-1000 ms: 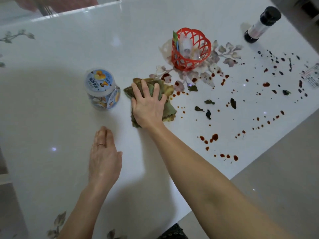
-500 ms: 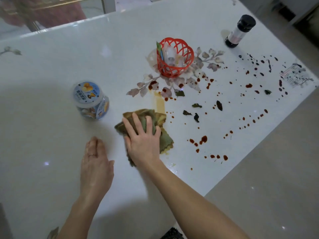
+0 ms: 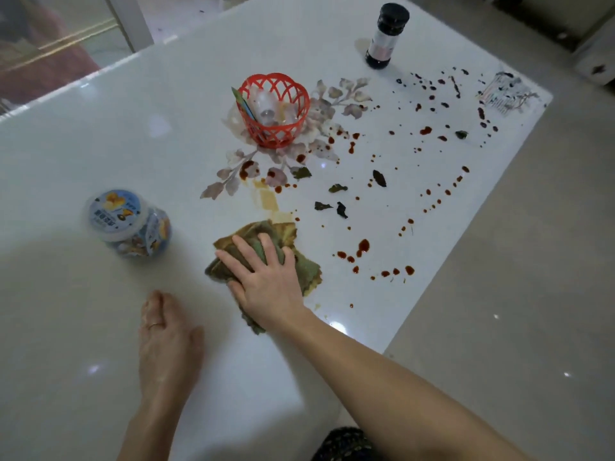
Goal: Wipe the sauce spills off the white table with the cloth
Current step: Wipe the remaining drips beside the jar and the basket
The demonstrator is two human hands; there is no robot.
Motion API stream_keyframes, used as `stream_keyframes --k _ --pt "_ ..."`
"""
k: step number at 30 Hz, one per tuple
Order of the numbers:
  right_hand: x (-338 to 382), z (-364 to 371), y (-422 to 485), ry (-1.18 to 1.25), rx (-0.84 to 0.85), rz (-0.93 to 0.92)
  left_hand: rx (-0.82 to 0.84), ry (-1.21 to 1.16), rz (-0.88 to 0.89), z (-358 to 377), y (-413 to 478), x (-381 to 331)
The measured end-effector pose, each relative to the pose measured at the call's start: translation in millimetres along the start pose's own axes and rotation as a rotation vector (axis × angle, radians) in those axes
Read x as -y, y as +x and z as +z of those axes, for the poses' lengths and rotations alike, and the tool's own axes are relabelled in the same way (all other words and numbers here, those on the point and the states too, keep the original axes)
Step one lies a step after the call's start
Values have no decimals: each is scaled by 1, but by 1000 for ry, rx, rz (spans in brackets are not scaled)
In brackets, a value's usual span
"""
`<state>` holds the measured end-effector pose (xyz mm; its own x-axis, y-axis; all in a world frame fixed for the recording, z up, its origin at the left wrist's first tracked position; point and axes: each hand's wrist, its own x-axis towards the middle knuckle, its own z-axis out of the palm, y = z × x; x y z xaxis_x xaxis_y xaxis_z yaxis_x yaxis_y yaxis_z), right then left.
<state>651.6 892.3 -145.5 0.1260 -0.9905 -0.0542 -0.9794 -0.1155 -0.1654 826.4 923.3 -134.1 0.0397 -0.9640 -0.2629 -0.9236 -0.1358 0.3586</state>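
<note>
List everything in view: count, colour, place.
table: one, white, floral print, fills view
cloth: one, olive-brown, near centre
sauce spills: many, dark red-brown, table's right half
smear: one, tan, just beyond cloth
leaf bits: about six, dark green, among spills
basket: one, red, table centre
bottle: one, black cap, far right
jar: one, blue lid, left
printed paper: one, white, far right corner
left hand: one, flat on table
right hand: one, pressing cloth

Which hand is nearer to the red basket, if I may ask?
Right. The right hand presses the cloth on the basket's near side; the left hand lies flat farther toward the person.
</note>
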Motion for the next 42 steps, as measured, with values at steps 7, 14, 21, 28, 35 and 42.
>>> stream_keyframes --k 7,14,21,28,35,42 --pt "6 -5 4 81 57 77 -9 12 -9 2 1 0" --pt "-8 -4 1 22 77 -13 -20 16 -7 3 2 -1" --pt "0 -2 -23 61 41 9 -58 -15 -15 3 -1 -10" --pt "-20 -4 4 1 40 41 -74 -44 60 10 -18 -51" --pt "-19 6 -62 -11 -106 -86 -59 -50 60 10 -36 -70" --pt "-20 5 -30 -2 -76 36 -58 -24 20 10 -38 -66"
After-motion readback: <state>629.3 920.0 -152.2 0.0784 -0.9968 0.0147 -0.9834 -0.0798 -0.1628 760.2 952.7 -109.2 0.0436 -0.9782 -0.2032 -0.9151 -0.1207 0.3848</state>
